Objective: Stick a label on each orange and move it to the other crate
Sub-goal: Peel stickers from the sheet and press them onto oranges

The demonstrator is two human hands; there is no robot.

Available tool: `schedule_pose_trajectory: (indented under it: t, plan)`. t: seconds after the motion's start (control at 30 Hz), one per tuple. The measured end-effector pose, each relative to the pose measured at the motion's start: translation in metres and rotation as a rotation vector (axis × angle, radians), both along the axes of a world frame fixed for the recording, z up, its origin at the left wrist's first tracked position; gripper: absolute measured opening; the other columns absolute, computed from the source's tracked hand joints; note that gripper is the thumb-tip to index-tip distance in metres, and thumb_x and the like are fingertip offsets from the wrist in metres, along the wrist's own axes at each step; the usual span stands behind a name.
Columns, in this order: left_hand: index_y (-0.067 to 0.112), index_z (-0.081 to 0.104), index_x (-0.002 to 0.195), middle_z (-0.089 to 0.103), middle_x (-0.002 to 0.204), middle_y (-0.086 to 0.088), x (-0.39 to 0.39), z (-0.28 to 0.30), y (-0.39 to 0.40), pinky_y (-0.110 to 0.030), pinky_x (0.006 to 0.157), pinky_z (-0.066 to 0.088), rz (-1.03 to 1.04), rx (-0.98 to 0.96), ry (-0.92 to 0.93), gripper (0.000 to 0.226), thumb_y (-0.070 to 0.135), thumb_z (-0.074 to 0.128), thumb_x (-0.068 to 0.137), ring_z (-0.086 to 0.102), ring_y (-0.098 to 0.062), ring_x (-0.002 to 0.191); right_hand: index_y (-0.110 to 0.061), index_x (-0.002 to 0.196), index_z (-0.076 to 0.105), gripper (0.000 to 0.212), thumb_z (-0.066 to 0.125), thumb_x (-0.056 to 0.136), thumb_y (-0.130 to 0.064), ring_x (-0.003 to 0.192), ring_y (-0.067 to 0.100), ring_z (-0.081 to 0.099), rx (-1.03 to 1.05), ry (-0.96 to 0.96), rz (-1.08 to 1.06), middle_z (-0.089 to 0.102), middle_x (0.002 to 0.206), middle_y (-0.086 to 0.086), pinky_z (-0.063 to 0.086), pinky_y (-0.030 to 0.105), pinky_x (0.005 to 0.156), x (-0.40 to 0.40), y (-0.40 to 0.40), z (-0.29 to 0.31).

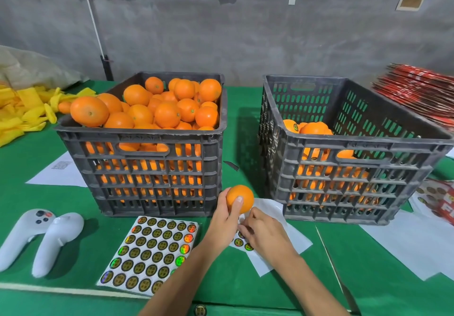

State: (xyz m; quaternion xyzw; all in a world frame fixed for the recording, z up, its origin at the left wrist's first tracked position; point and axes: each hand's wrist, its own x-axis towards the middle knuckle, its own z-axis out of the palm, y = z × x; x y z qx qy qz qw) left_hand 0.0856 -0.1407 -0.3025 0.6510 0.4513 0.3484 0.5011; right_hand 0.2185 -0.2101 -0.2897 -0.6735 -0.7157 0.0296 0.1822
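Nearest, on the green table, a full label sheet of round holographic stickers lies just left of the forearms, with two white controllers further left. The left hand grips an orange with thumb and fingers curled round it, holding it just above the table between the two crates. The right hand rests beside it on a second, mostly peeled sheet, fingers curled down at the stickers; whether they pinch one cannot be made out, since the hand covers them. White papers spread to the right.

Behind, the left crate is heaped above its rim with oranges. The right crate is well apart from it and holds a lower pile, seen mostly through the slotted wall; one fruit at the top shows a dark round label.

Further off, yellow foam nets lie at the left, and a red stack, blurred and cut by the frame edge, sits at the right before a grey wall.
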Motion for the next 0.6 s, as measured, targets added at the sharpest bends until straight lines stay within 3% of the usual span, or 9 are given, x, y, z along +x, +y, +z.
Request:
schedule_pose_trajectory:
  t: [0.13,0.27,0.43,0.53,0.6]
  plan:
    - [0.039,0.032,0.151,0.054,0.136,0.01,0.0,0.001,-0.001,-0.013,0.089,0.04,-0.003,0.003,-0.014,0.065,0.071,0.039,0.095,0.057,-0.004,0.119,-0.016,0.098,0.07,0.031,0.046,0.104,-0.036,0.074,0.02,0.052,-0.005,-0.015,-0.038,0.051,0.096,-0.001,0.039,0.03,0.066,-0.006,0.0,-0.001]
    - [0.036,0.034,0.151,0.056,0.135,0.008,-0.001,0.0,-0.001,-0.012,0.09,0.044,-0.004,0.019,-0.021,0.062,0.068,0.04,0.098,0.059,-0.005,0.119,-0.022,0.083,0.068,0.023,0.054,0.098,-0.034,0.074,0.012,0.051,-0.006,0.172,-0.114,0.049,0.086,-0.009,0.042,0.029,0.069,-0.004,-0.003,0.0]
    - [0.037,0.033,0.151,0.054,0.14,0.005,0.001,0.0,-0.002,-0.039,0.11,0.046,-0.02,-0.001,-0.078,0.079,0.083,0.038,0.087,0.062,-0.017,0.123,-0.027,0.118,0.071,0.025,0.058,0.101,-0.039,0.081,0.007,0.052,-0.041,0.266,-0.103,0.046,0.094,-0.014,0.044,0.025,0.071,0.001,-0.008,-0.003]
    - [0.044,0.033,0.149,0.054,0.139,0.008,0.0,-0.001,-0.002,-0.043,0.111,0.046,-0.021,-0.013,-0.102,0.085,0.093,0.038,0.08,0.064,-0.018,0.12,-0.035,0.125,0.069,0.031,0.064,0.097,-0.047,0.083,0.009,0.054,-0.084,0.302,-0.142,0.047,0.094,-0.011,0.045,0.028,0.069,0.006,-0.009,-0.001]
    - [0.051,0.035,0.144,0.054,0.138,0.01,-0.001,-0.002,-0.001,-0.043,0.109,0.048,-0.026,-0.031,-0.115,0.077,0.093,0.039,0.08,0.069,-0.017,0.114,-0.035,0.129,0.066,0.036,0.065,0.096,-0.048,0.084,0.009,0.054,-0.103,0.304,-0.133,0.047,0.095,-0.01,0.047,0.031,0.071,0.009,-0.008,0.0]
